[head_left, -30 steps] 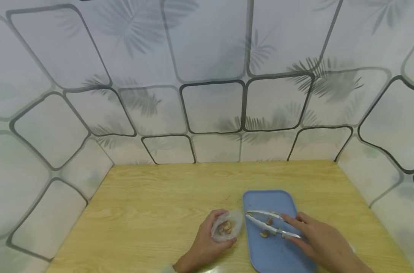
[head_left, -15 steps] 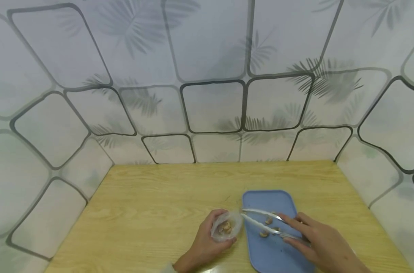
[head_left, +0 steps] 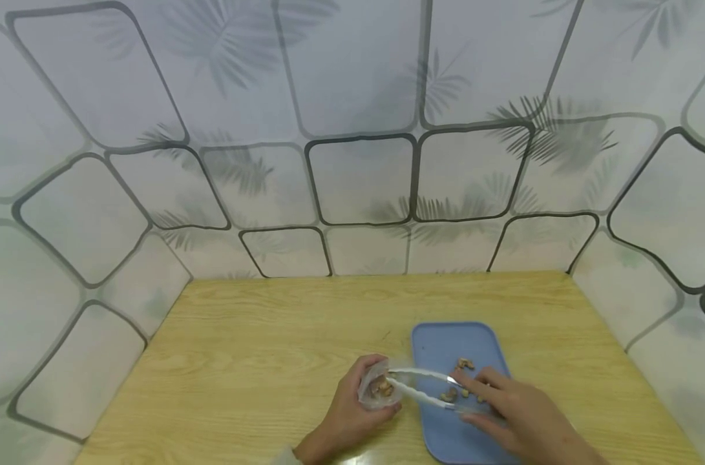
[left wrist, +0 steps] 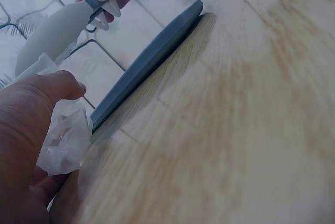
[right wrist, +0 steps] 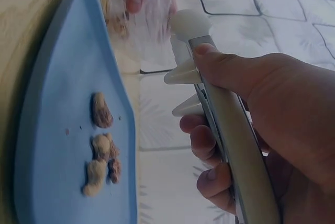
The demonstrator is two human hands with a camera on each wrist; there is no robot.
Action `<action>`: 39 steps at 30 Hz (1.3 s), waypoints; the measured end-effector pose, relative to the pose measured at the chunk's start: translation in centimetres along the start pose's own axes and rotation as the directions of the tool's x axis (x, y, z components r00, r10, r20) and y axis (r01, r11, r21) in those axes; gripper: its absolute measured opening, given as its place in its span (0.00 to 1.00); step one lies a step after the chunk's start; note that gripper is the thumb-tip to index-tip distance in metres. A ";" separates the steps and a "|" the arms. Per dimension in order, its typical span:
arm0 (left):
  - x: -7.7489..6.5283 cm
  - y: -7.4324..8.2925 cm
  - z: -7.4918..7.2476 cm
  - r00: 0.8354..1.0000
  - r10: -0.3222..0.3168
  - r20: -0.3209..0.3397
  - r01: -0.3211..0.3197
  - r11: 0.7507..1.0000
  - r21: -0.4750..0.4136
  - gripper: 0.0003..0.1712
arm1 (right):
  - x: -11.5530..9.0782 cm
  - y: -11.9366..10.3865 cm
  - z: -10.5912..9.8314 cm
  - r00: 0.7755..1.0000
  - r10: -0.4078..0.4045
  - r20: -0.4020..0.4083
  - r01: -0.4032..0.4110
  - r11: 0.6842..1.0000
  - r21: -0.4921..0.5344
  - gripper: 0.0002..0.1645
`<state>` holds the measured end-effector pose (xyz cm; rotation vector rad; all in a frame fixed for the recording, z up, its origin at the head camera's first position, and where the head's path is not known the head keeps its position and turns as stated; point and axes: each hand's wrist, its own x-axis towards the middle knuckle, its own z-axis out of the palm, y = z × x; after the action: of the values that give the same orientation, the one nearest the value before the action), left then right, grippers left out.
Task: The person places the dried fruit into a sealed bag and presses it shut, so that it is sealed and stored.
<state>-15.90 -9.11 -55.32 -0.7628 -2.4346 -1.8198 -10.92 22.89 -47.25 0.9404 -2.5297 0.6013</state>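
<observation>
A clear plastic bag [head_left: 371,399] with tan nuts in its bottom is held mouth up by my left hand [head_left: 349,407], fingers and thumb curled round it. My right hand [head_left: 523,413] grips a pair of tongs [right wrist: 230,124] with white ends, thumb on one arm and fingers on the other. The tong tips reach into the bag's mouth in the head view; whether they pinch a nut I cannot tell. Under the right hand, several nuts [right wrist: 96,174] that look like peanuts in the shell lie on a blue tray [head_left: 451,336].
The tray's raised edge [left wrist: 149,64] stands just right of the bag in the left wrist view. Both rest on a wood-grain table [head_left: 271,336]. A patterned wall covering [head_left: 364,187] rises behind the table and along both sides. Small dark crumbs dot the tray.
The tongs and my right hand have moved left, from over the tray to the bag's mouth. My left hand and the bag have stayed nearly in place. More nuts on the tray now show.
</observation>
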 end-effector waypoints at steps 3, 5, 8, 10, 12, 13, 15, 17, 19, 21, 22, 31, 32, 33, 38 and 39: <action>0.0 -0.1 0.0 1.000 0.020 -0.001 -0.020 1.000 0.006 0.43 | 0.2 -0.1 0.4 1.000 -0.021 0.020 0.020 1.000 0.016 0.37; 0.0 -0.1 0.0 0.999 0.033 -0.003 -0.033 0.999 0.009 0.42 | 0.3 -0.3 0.6 0.999 -0.021 0.025 0.021 1.000 0.018 0.37; 0.0 -0.1 0.0 0.999 0.050 -0.005 -0.050 0.999 0.013 0.43 | 0.5 -0.5 0.6 0.999 -0.017 0.034 0.016 1.000 0.018 0.37; 0.0 -0.1 0.0 0.999 0.051 -0.003 -0.051 0.999 0.010 0.43 | 0.6 -0.6 0.6 0.999 -0.005 0.044 0.004 1.000 0.022 0.38; 0.0 -0.1 0.0 0.999 0.049 0.001 -0.049 0.999 0.007 0.43 | 0.6 -0.8 0.5 0.999 0.004 0.048 -0.005 1.000 0.030 0.38; 0.0 -0.1 0.0 0.999 0.048 0.002 -0.048 0.999 0.006 0.43 | 0.6 -0.8 0.4 0.999 0.008 0.048 -0.010 0.999 0.041 0.39; 0.0 -0.2 0.0 0.999 0.048 0.000 -0.048 0.999 0.010 0.43 | 0.6 -0.9 0.3 0.999 0.013 0.052 -0.017 0.997 0.074 0.39; 0.0 -0.1 0.0 0.999 0.045 -0.006 -0.045 0.999 0.017 0.43 | 0.6 -0.8 0.3 0.999 0.012 0.041 -0.016 0.996 0.092 0.41; 0.0 -0.1 0.0 0.999 0.036 -0.008 -0.036 0.999 0.021 0.43 | 0.5 -0.7 0.3 1.000 0.013 0.025 -0.016 0.994 0.104 0.43; 0.1 -0.1 0.1 1.000 0.016 0.003 -0.016 1.000 0.012 0.42 | 0.3 -0.6 0.3 1.000 0.013 0.000 -0.013 0.996 0.088 0.45; 0.1 0.0 0.1 1.000 0.004 0.011 -0.004 1.000 0.002 0.42 | 0.1 -0.5 0.2 1.000 0.015 -0.011 -0.014 0.997 0.079 0.46; 0.1 0.3 0.1 0.999 -0.040 0.022 0.040 0.999 -0.018 0.43 | -1.4 0.4 0.1 0.996 0.068 -0.053 -0.067 0.998 0.017 0.48; 0.1 0.3 0.2 0.999 -0.035 0.020 0.035 0.999 -0.016 0.43 | -1.7 0.5 0.1 0.995 0.076 -0.057 -0.076 0.997 0.012 0.48; 0.1 0.3 0.2 0.999 -0.036 0.018 0.036 0.999 -0.017 0.43 | -1.9 0.7 0.1 0.995 0.082 -0.059 -0.082 0.997 0.008 0.47; 0.0 0.2 0.1 0.999 -0.040 0.000 0.040 0.999 -0.018 0.44 | -2.7 1.3 0.0 0.991 0.119 -0.054 -0.120 0.992 -0.026 0.43; 0.0 0.2 0.1 0.999 -0.046 -0.003 0.045 0.999 -0.019 0.44 | -2.9 1.3 -0.1 0.991 0.128 -0.047 -0.130 0.991 -0.034 0.43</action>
<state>-15.80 -8.99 -55.12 -0.7102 -2.4556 -1.8612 -9.79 25.31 -48.92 0.7466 -2.5667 0.6046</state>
